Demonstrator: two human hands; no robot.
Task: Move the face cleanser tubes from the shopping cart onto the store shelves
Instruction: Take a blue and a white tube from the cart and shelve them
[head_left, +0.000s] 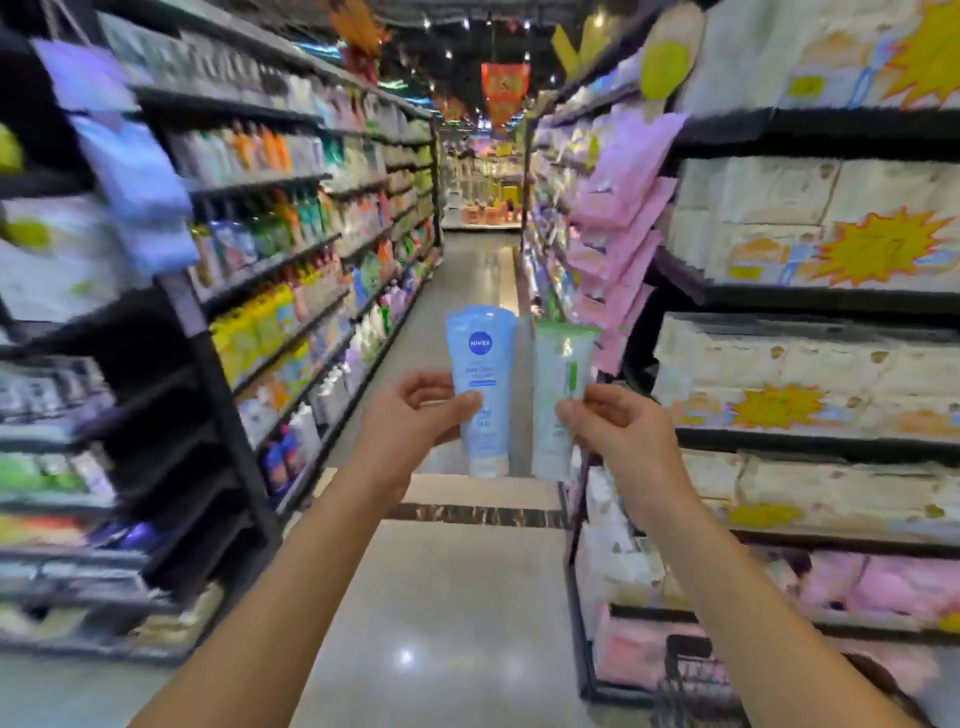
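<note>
While neither tube had reached a shelf yet, both were out of the shopping cart, held upright side by side over the aisle. My left hand pinched the blue tube in its fingers, and my right hand pinched the green tube. Shelving remained.

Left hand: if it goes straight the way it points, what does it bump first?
Likely nothing: the left hand, gripping the blue tube, points down the open aisle. The green tube beside it could be brushed; depth unclear.
</note>
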